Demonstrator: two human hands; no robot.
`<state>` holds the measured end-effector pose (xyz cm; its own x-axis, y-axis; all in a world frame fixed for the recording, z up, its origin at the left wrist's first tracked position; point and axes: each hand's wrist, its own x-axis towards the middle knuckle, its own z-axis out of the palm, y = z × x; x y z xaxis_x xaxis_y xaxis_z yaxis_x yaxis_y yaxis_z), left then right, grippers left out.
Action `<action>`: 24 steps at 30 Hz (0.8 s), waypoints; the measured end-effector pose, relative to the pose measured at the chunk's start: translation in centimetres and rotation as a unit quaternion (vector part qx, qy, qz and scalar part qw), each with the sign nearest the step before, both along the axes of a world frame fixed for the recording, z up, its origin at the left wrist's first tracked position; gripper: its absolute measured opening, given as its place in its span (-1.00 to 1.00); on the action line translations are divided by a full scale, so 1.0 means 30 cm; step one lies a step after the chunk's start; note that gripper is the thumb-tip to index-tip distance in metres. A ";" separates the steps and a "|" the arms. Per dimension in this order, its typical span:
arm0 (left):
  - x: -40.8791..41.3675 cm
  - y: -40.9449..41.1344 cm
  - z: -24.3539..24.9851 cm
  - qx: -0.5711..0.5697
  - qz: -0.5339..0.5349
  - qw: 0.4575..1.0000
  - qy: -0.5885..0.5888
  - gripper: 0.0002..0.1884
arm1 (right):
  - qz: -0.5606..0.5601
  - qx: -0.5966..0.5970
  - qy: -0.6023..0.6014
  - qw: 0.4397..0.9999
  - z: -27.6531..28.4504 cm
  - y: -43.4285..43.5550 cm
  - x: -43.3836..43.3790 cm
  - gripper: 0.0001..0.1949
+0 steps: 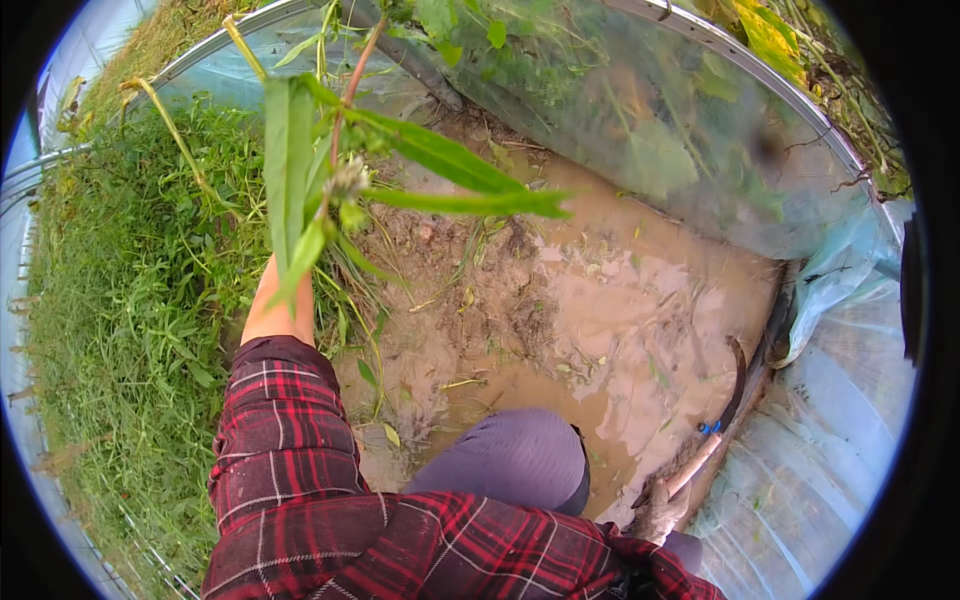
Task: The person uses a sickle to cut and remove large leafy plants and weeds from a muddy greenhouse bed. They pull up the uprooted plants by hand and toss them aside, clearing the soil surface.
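Observation:
My left forearm [279,307] reaches forward from a rolled plaid sleeve. Long green leaves [442,154] on a reddish stem [358,71], close to the camera, hide my left hand, so its grip does not show. At the lower right my muddy right hand [661,511] is closed around the pale handle [694,465] of a sickle. The sickle's dark curved blade [739,386] points forward, with a blue fastening [709,427] where it meets the handle. Below the leaves lie wet mud [480,300] and loose cut stems.
Dense green weeds [150,262] stand on the left. Muddy water [637,300] covers ground ahead and to the right. Clear plastic sheeting [637,127] on a curved metal rail [780,79] stands in front; more sheeting [825,442] lies right. My bent knee [510,457] is below.

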<state>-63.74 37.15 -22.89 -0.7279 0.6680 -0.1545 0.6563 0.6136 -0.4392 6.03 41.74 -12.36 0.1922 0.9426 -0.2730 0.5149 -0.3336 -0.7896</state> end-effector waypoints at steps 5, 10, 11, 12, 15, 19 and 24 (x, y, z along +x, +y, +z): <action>-0.108 0.126 -0.016 -0.029 0.082 0.995 -0.054 -0.36 | 0.052 -0.095 -0.019 0.994 0.068 -0.031 -0.159 -0.87; -0.199 0.128 0.008 -0.029 0.168 0.984 -0.057 -0.13 | 0.061 -0.129 -0.035 0.989 0.053 -0.002 -0.182 -0.85; -0.177 0.141 0.059 -0.024 0.232 0.957 -0.172 -0.03 | 0.043 -0.130 -0.023 0.990 0.069 0.009 -0.198 -0.85; -0.188 0.106 0.044 0.006 0.263 0.951 -0.161 -0.10 | 0.037 -0.137 -0.003 0.990 0.082 0.022 -0.226 -0.85; -0.230 0.098 -0.010 -0.026 0.282 0.937 -0.205 -0.39 | 0.044 -0.099 0.026 0.994 0.080 0.017 -0.255 -0.85; -0.247 -0.008 -0.136 0.036 0.241 0.961 -0.132 -0.71 | 0.094 -0.104 -0.037 0.989 0.085 0.023 -0.260 -0.84; -0.013 0.005 -0.050 0.022 0.209 0.951 -0.225 -0.52 | 0.036 -0.145 0.024 0.988 0.042 0.005 -0.186 -0.84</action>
